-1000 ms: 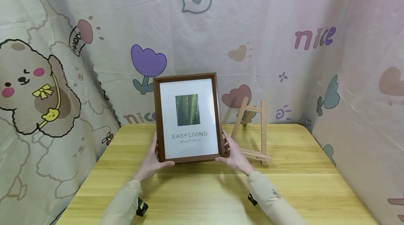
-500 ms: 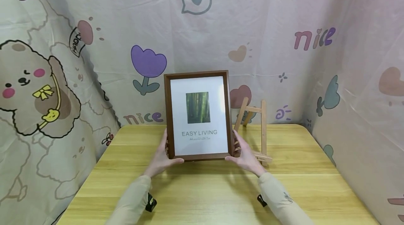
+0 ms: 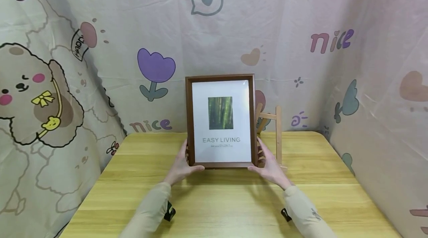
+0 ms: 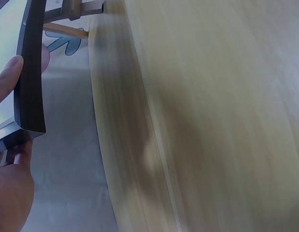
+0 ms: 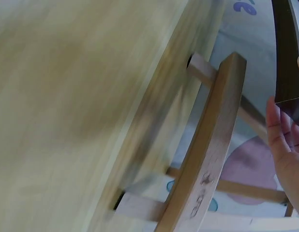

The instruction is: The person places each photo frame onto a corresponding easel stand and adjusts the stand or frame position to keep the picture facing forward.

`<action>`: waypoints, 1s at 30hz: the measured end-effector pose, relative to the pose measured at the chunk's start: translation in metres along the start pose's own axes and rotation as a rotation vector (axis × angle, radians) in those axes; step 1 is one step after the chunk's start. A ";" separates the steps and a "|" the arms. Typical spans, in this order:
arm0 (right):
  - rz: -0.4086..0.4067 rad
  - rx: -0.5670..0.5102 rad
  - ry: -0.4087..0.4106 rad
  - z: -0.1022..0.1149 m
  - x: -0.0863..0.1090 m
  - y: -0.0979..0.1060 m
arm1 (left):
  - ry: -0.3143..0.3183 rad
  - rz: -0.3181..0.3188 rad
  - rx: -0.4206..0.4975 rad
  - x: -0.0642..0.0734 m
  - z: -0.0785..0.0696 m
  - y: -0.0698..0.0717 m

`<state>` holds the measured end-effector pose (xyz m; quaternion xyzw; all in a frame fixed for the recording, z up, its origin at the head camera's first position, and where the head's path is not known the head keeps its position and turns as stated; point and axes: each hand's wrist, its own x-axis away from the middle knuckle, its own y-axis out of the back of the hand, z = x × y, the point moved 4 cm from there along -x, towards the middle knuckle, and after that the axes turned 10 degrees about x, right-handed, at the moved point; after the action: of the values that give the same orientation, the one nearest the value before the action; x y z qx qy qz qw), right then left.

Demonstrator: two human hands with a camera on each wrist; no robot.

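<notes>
A brown picture frame [image 3: 220, 150] with a small bamboo print and the words "EASY LIVING" is held upright above the table. My left hand [image 3: 181, 165] grips its lower left corner, thumb on the front edge and fingers round the side. At the lower right corner my right hand [image 3: 269, 165] holds it the same way. Behind the frame and to its right stands a small wooden easel [image 3: 279, 130], partly hidden by the frame and hand. In the right wrist view the easel's ledge [image 5: 205, 145] lies close to the right hand [image 5: 290, 154], apart from it.
The light wooden table [image 3: 220, 204] reaches back to a patterned cloth [image 3: 207, 33], which hangs behind it and along both sides. Each wrist bears a small black camera.
Both hands have carried the picture frame to the right, so it now covers the easel's left part. Its slight tilt has straightened, and both hands keep their hold.
</notes>
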<state>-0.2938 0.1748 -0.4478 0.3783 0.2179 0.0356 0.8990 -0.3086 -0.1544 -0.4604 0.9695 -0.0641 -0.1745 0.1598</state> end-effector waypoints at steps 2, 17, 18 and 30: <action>0.007 -0.042 0.006 -0.003 0.002 0.003 | 0.004 0.000 0.006 -0.002 0.000 -0.004; -0.028 -0.081 -0.006 -0.022 0.011 0.017 | -0.035 0.043 -0.033 -0.019 -0.007 -0.032; -0.033 -0.074 -0.007 -0.022 0.011 0.018 | -0.029 0.043 -0.041 -0.021 -0.007 -0.034; -0.090 -0.030 -0.008 -0.029 0.013 0.026 | -0.008 0.080 -0.064 -0.039 -0.011 -0.052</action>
<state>-0.2916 0.2158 -0.4527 0.3548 0.2304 -0.0033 0.9061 -0.3371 -0.0957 -0.4557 0.9598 -0.0980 -0.1737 0.1976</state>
